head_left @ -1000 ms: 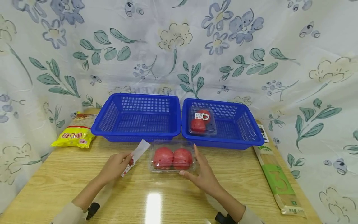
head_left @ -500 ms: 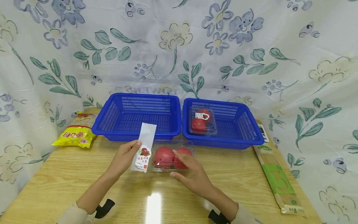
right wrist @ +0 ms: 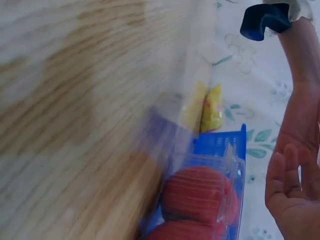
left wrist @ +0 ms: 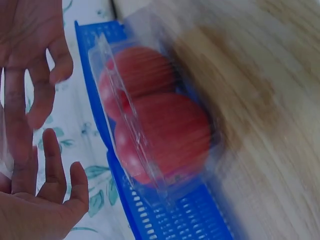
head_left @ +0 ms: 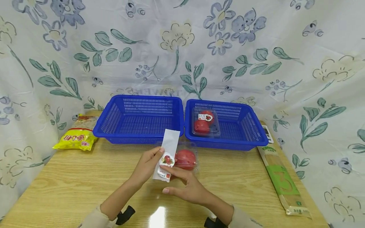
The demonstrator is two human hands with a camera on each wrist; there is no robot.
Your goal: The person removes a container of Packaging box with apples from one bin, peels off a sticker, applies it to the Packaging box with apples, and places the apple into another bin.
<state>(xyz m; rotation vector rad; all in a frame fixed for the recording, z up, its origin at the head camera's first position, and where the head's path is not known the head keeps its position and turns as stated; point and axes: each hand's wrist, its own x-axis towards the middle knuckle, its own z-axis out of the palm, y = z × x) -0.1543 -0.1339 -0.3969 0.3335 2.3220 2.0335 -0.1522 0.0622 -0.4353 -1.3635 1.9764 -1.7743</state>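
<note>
My left hand (head_left: 146,164) pinches a white label strip (head_left: 171,142) between thumb and fingers; a round sticker with red fruit and lettering is on its lower part. My right hand (head_left: 189,186) has its fingertips against that strip's lower half, thumb apart from it. Behind both, a clear plastic clamshell box (head_left: 196,147) stands on the table, its left part hidden by hand and strip in the head view. Two round red fruits (left wrist: 160,130) show inside it in the left wrist view. The right wrist view shows the clamshell too, blurred.
Two blue plastic baskets (head_left: 137,139) stand side by side behind the hands. The right-hand basket (head_left: 228,144) contains another clamshell (head_left: 215,126) of red fruits bearing a label. A yellow bag (head_left: 77,136) lies far left, a long noodle-like packet (head_left: 282,180) along the right edge. A floral curtain hangs behind.
My left hand has carried the strip rightward and turned its printed face up, now in front of the box. My right hand has left the box's right side and moved left to the strip.
</note>
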